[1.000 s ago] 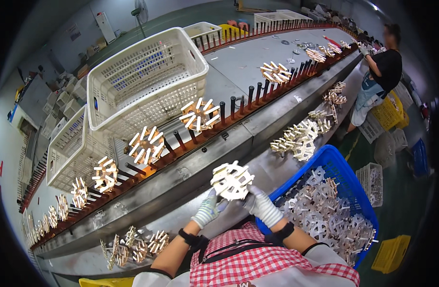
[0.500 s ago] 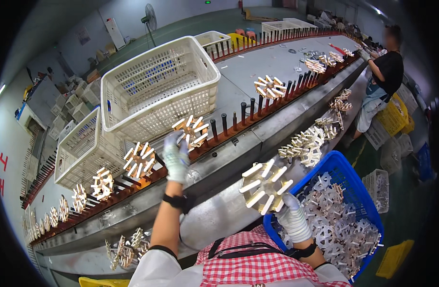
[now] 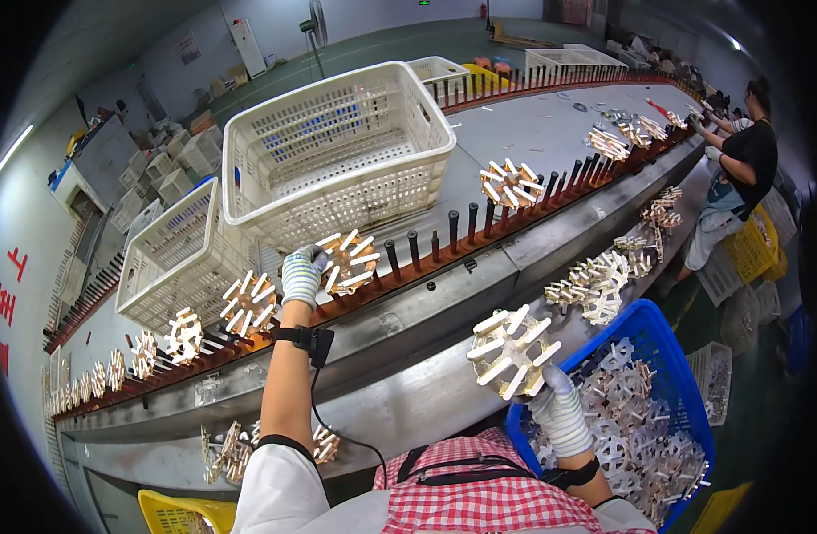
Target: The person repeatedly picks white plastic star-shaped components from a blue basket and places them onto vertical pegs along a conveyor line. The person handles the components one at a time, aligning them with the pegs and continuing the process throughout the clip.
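From here I see the gloved left hand (image 3: 302, 278), left of centre in the frame, touching the left edge of a coppery spoked disc (image 3: 348, 264) on the desk (image 3: 484, 138); whether its fingers are closed on it, I can't tell. Lower right of centre, the gloved right hand (image 3: 559, 413) has its fingers clamped on a pale spoked disc (image 3: 515, 353), near a blue basket (image 3: 665, 351).

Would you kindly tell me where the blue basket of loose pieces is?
In the head view, the blue basket is at the lower right, right of the red-checked apron; the right hand overlaps its left edge in the picture.
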`<state>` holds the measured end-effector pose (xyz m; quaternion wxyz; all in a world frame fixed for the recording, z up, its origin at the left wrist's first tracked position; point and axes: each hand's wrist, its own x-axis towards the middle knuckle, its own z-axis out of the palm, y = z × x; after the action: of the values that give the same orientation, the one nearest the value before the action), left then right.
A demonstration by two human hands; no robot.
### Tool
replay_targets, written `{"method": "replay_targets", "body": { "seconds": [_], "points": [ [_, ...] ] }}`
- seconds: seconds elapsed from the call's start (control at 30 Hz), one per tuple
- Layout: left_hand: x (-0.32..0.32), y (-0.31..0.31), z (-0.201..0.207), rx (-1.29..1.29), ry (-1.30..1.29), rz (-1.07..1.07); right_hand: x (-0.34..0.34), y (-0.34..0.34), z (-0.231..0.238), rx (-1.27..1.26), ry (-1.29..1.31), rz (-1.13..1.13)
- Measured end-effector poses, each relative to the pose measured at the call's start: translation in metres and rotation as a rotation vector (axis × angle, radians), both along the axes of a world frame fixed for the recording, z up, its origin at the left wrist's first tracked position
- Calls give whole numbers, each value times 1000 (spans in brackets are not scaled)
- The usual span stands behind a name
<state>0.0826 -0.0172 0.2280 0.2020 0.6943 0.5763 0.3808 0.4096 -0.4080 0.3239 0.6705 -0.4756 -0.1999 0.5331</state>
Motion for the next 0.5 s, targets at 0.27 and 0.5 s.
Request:
{"method": "replay_targets", "body": {
  "seconds": [0.27, 0.5],
  "points": [
    [11, -126, 39, 408, -366, 46, -23, 19, 9, 59, 71, 94],
    [90, -262, -25, -616, -1089, -885, -66, 47, -2, -83, 27, 340]
  ]
}}
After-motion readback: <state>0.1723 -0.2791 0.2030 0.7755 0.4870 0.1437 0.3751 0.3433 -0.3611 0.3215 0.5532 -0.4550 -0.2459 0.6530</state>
